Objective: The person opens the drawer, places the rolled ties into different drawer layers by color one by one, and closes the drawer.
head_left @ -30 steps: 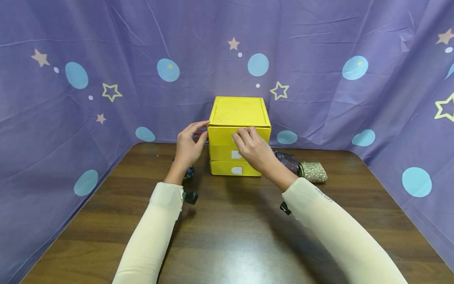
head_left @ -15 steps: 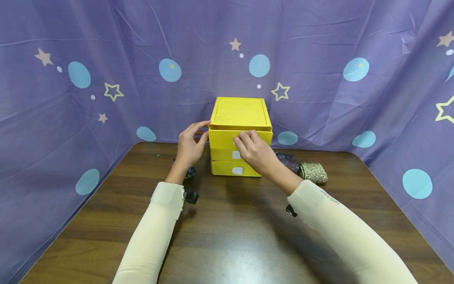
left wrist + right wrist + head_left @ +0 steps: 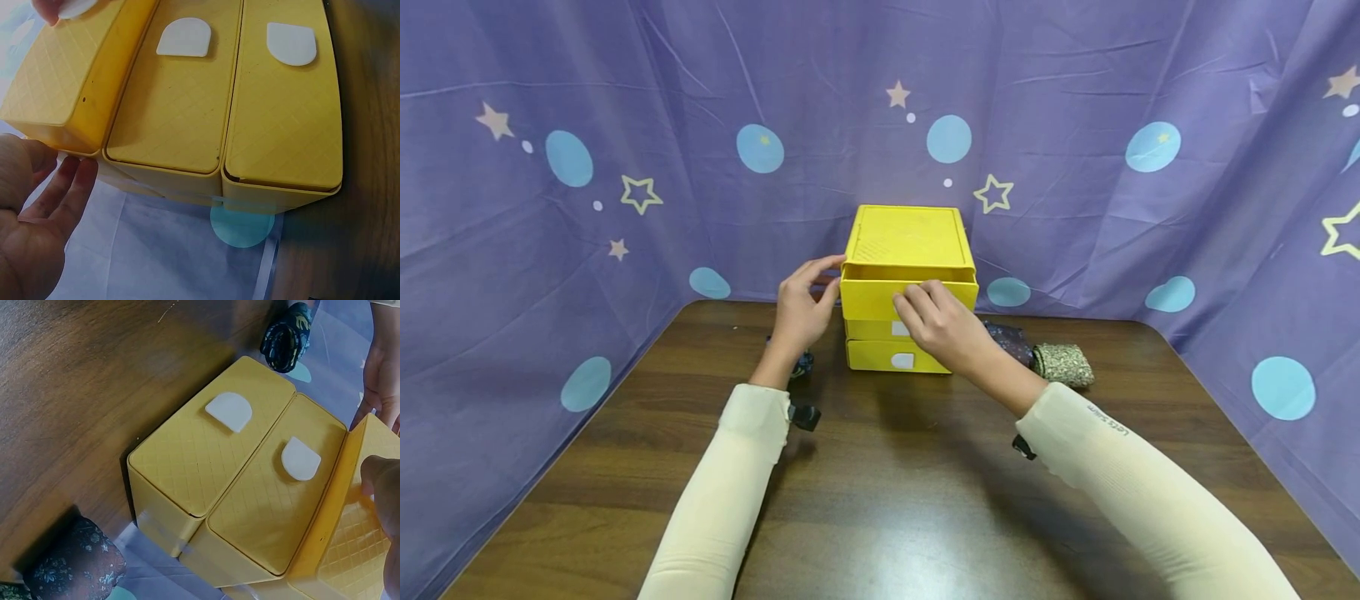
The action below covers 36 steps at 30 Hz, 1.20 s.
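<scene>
A yellow three-drawer unit (image 3: 910, 235) stands at the back of the table. Its top drawer (image 3: 867, 298) is pulled partway out, leaving a gap under the unit's top panel. My right hand (image 3: 943, 323) pinches the white handle (image 3: 78, 5) of that drawer, its fingers curled over the front. My left hand (image 3: 805, 307) steadies the unit's left side near the top, fingers extended along the wall and thumb near the front corner. Below, the middle drawer (image 3: 262, 519) and bottom drawer (image 3: 187, 456) are closed, each with a white rounded tab.
Right of the unit lie a dark floral rolled cloth (image 3: 1009, 342) and a gold-green patterned one (image 3: 1063, 365). Another dark blue patterned roll (image 3: 286, 339) lies to its left, partly behind my left wrist. A purple curtain (image 3: 1060, 100) closes off the back and sides of the wooden table (image 3: 865, 500).
The top drawer has slid out towards me, drawn by my right hand, and the gap above it has widened. My left hand has stayed at the unit's side.
</scene>
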Motion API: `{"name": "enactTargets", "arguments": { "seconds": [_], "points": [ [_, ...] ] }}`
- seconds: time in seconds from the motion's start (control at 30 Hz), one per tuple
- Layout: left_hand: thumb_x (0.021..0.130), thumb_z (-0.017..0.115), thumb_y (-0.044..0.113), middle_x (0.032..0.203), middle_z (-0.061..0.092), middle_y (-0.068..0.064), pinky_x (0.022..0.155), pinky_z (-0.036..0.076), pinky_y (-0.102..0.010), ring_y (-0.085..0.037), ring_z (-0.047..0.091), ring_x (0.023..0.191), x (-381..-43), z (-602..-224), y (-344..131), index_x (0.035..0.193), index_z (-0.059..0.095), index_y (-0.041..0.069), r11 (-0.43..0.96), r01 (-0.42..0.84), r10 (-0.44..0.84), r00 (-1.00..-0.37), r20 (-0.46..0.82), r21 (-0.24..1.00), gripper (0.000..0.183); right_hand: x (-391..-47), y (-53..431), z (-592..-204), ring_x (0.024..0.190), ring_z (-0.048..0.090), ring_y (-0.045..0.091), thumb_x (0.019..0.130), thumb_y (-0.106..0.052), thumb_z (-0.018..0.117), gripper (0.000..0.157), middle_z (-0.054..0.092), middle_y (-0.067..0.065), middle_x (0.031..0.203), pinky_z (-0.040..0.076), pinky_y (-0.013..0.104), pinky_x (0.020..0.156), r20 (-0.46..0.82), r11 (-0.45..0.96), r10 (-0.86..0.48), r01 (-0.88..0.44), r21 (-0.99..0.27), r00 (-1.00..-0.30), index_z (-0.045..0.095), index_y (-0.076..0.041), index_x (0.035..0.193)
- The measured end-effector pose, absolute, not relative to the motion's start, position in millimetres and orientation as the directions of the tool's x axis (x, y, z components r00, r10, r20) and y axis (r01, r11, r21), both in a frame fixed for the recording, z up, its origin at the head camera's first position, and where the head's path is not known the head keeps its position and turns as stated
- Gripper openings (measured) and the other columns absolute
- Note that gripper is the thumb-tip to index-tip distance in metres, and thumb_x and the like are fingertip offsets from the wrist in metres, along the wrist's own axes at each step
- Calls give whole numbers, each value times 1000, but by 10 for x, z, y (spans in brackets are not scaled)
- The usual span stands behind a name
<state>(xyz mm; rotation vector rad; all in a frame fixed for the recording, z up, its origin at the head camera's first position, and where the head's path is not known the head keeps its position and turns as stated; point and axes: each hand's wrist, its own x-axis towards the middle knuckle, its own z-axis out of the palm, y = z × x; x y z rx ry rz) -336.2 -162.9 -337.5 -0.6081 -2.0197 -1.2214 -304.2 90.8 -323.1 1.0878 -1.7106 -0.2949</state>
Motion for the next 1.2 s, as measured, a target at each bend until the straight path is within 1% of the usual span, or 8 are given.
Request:
{"name": "enactTargets", "arguments": {
  "seconds": [0.13, 0.33, 0.53, 0.63, 0.9, 1.03, 1.2],
  "points": [
    [99, 66, 5, 121, 69, -8, 79, 62, -35, -22, 71, 100, -3363, -3379, -1624, 131, 70, 13, 456, 685, 39, -653, 756, 568, 34, -3028, 927, -3216, 88, 62, 33, 105, 4, 47, 23, 66, 20, 102, 58, 37, 80, 622, 546, -782, -522, 655, -36, 66, 9, 115],
    [100, 65, 6, 122, 69, -8, 80, 62, -37, -22, 70, 101, -3359, -3373, -1615, 132, 70, 13, 464, 677, 46, -662, 748, 571, 33, -2994, 963, -3202, 90, 62, 32, 107, 1, 47, 27, 67, 20, 104, 57, 35, 81, 585, 526, -809, -506, 684, -51, 68, 10, 122],
    [100, 64, 4, 121, 68, -9, 81, 62, -43, -24, 70, 101, -3353, -3373, -1618, 132, 70, 13, 452, 679, 45, -665, 746, 578, 33, -2981, 970, -3191, 90, 62, 31, 106, 0, 50, 27, 67, 19, 103, 58, 34, 81, 566, 513, -823, -482, 710, -41, 68, 9, 124],
    [100, 65, 5, 121, 68, -10, 81, 62, -44, -24, 70, 101, -3354, -3376, -1619, 132, 70, 13, 452, 679, 43, -664, 746, 578, 33, -2970, 972, -3189, 90, 62, 31, 107, 0, 49, 27, 67, 19, 102, 58, 34, 80, 565, 506, -825, -479, 717, -27, 69, 9, 123],
    [100, 66, 5, 120, 69, -9, 81, 62, -44, -25, 70, 100, -3350, -3373, -1618, 131, 70, 13, 444, 679, 33, -665, 747, 585, 33, -2929, 981, -3196, 89, 62, 31, 109, 1, 41, 32, 66, 19, 101, 58, 34, 79, 567, 491, -823, -480, 727, 16, 69, 9, 122],
    [100, 65, 5, 121, 69, -9, 81, 62, -43, -24, 70, 100, -3348, -3367, -1622, 131, 70, 13, 441, 679, 34, -666, 745, 587, 33, -2887, 986, -3194, 88, 62, 30, 109, 1, 40, 32, 66, 19, 100, 57, 34, 78, 561, 480, -827, -475, 738, 36, 69, 10, 121],
    [100, 65, 7, 122, 68, -8, 81, 62, -38, -22, 70, 100, -3350, -3370, -1627, 132, 70, 13, 444, 675, 38, -671, 740, 589, 32, -2845, 986, -3184, 86, 61, 31, 108, 4, 42, 30, 65, 19, 99, 57, 34, 77, 567, 468, -821, -497, 731, 60, 69, 11, 120]
  ]
}}
